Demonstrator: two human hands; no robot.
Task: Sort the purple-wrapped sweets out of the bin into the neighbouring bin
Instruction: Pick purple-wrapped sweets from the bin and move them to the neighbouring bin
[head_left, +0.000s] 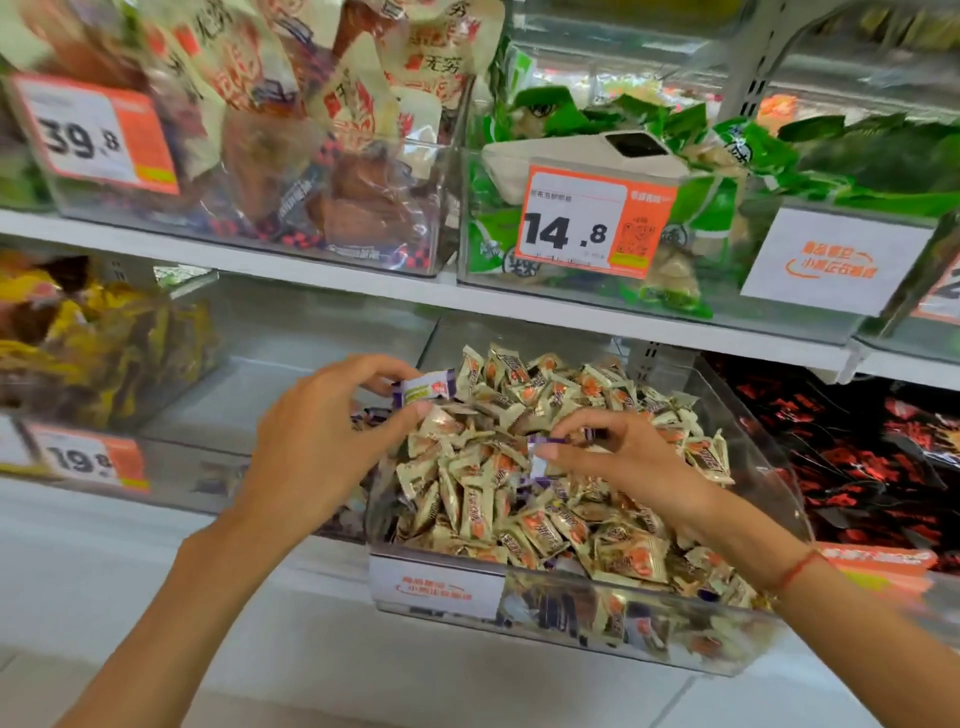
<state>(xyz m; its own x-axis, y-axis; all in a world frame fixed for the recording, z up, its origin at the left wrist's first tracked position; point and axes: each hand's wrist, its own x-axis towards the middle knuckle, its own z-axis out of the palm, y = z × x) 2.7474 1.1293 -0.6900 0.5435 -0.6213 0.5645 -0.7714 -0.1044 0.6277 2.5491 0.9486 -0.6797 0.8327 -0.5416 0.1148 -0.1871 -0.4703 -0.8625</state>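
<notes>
A clear bin (571, 631) on the lower shelf is heaped with cream-and-orange wrapped sweets (524, 519), with a few purple wrappers among them. My left hand (322, 447) pinches a purple-wrapped sweet (423, 389) over the bin's left wall. My right hand (618, 457) pinches another purple-wrapped sweet (543, 447) just above the heap. The neighbouring clear bin (228, 410) to the left holds a few purple sweets (371, 415), mostly hidden behind my left hand.
A bin of yellow packs (93, 343) stands at far left, and red-and-black packs (862, 467) lie at right. The upper shelf (311, 270) carries bins with price tags (592, 223); a white device (597, 150) rests on the green-pack bin.
</notes>
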